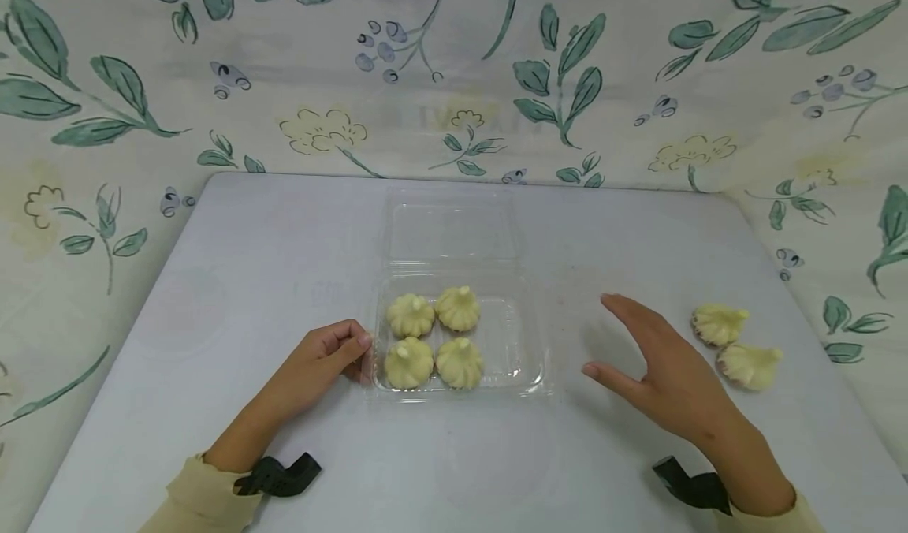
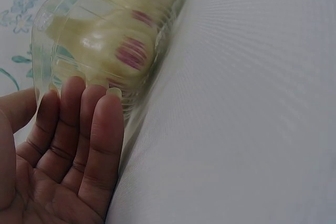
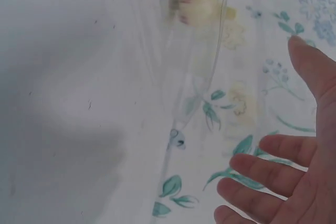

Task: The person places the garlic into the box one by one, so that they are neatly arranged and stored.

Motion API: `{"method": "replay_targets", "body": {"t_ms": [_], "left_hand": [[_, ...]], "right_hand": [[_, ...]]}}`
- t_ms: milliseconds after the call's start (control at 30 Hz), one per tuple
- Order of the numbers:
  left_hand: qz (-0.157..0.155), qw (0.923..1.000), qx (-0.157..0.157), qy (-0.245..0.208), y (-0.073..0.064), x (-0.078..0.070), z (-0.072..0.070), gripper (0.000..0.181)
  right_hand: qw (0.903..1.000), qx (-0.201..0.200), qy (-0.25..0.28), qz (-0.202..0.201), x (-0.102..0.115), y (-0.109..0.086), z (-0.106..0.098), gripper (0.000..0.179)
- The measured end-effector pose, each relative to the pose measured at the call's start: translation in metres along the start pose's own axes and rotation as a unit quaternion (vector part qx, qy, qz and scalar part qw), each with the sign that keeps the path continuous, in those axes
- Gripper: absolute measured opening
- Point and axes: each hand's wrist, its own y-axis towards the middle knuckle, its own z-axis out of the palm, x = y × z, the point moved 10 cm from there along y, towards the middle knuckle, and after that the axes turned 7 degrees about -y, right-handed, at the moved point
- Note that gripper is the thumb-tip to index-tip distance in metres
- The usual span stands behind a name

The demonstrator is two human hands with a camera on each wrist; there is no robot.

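A clear plastic clamshell box (image 1: 505,336) sits in the middle of the table with its lid (image 1: 454,229) folded back flat. Several pale yellow, ribbed, garlic-shaped bulbs (image 1: 457,362) fill its left half, points up; the left wrist view shows purple streaks low on a bulb (image 2: 131,51). My left hand (image 1: 322,359) pinches the box's left rim, thumb on one side of the wall and fingers along the outside. To the right of the box, my right hand (image 1: 663,371) hovers with thumb and fingers spread, holding nothing. Two more bulbs (image 1: 720,324) lie just beyond it.
The white tabletop (image 1: 525,470) is bounded at the back and sides by a floral cloth (image 1: 454,68). The right half of the box holds no bulbs. Black straps (image 1: 280,476) stick out at both wrists, beside light sleeves.
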Motion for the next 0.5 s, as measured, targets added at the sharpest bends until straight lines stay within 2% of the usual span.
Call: {"method": "replay_targets", "body": {"t_ms": [167,500], "left_hand": [[0.000,1.0000,0.001,-0.003,0.001,0.000,0.000,0.026],[0.001,1.0000,-0.001,0.003,0.000,-0.001,0.001,0.025]], "right_hand": [[0.9998,0.010,-0.001,0.018,-0.014,-0.007,0.000,0.097],[0.9966,0.016,-0.048,0.065,-0.047,-0.020,-0.006,0.115]]}}
